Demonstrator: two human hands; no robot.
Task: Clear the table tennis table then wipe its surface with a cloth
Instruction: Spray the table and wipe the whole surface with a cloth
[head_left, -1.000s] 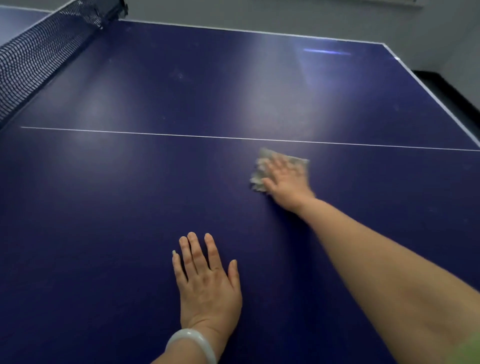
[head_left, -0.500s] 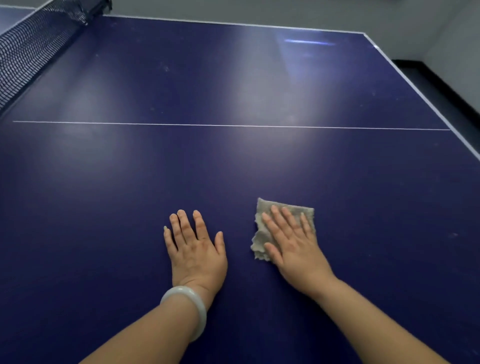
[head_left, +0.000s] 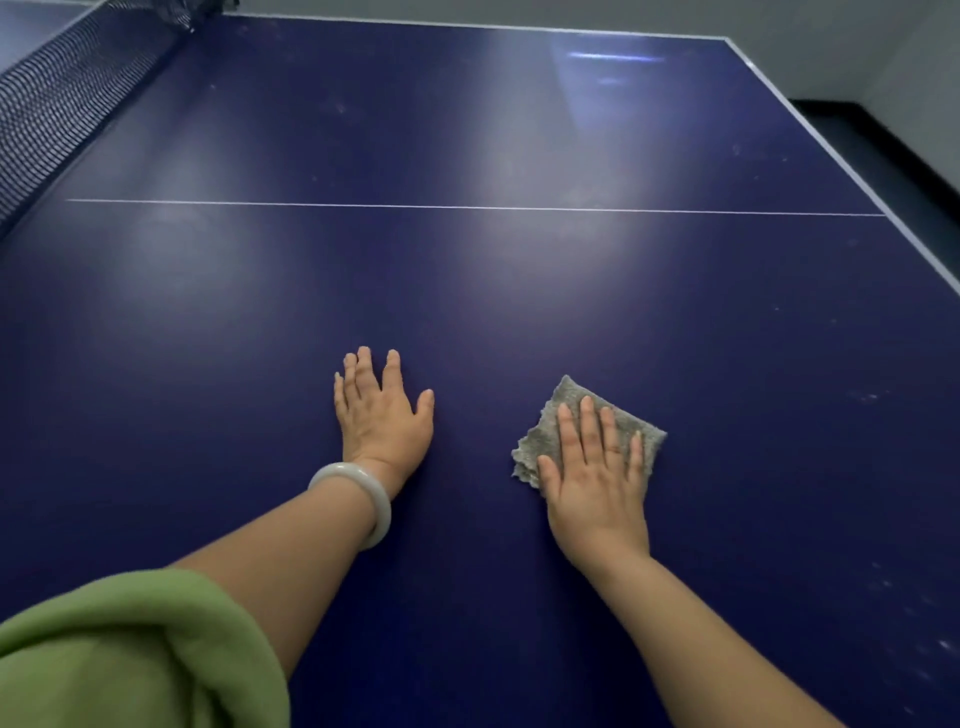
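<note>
head view of a dark blue table tennis desk (head_left: 467, 291). the right hand (head_left: 597, 483) lies palm down, fingers straight and slightly spread, pressing flat on a small grey cloth (head_left: 550, 426); nothing is curled round the cloth, so this grip is fully open. the cloth lies on the desk surface in the near right part, well short of the white line (head_left: 467, 208) that crosses the desk farther off. the left hand (head_left: 382, 415) rests flat on the bare surface just left of the cloth, apart from it, fingers extended, holding nothing. a pale bangle (head_left: 363, 493) circles the left wrist; a green sleeve (head_left: 130, 654) shows at near left. the black net (head_left: 62, 88) stands at far left.
</note>
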